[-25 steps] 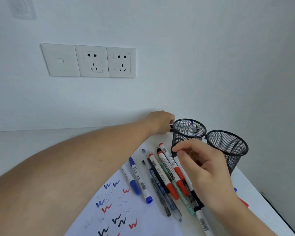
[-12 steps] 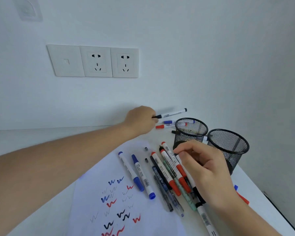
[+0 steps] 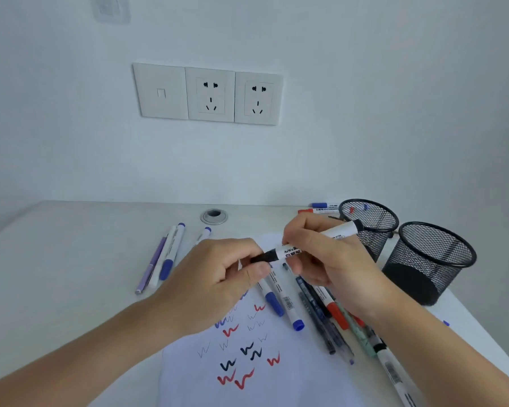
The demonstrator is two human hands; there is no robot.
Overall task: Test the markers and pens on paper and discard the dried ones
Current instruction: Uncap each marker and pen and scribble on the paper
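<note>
Both hands hold one white marker with a black cap (image 3: 315,241) above the paper (image 3: 265,368). My right hand (image 3: 326,254) grips its white barrel. My left hand (image 3: 221,277) pinches the black cap end. The paper carries blue, red, black and faint grey squiggles. Under my hands lies a row of markers and pens: blue-capped markers (image 3: 288,311), a red-capped marker (image 3: 337,314), dark pens (image 3: 323,324). Two black mesh cups (image 3: 368,220) (image 3: 432,259) stand at the right.
Blue-capped markers and a purple pen (image 3: 165,259) lie at the left of the paper. A blue and a red marker (image 3: 321,208) lie behind the near cup by the wall. A grey cable hole (image 3: 214,215) sits in the desk. Wall sockets (image 3: 209,94) are above.
My left hand brought the black-capped marker from behind the cups to over the paper. My right hand left the row and took the barrel. The camera tilted down.
</note>
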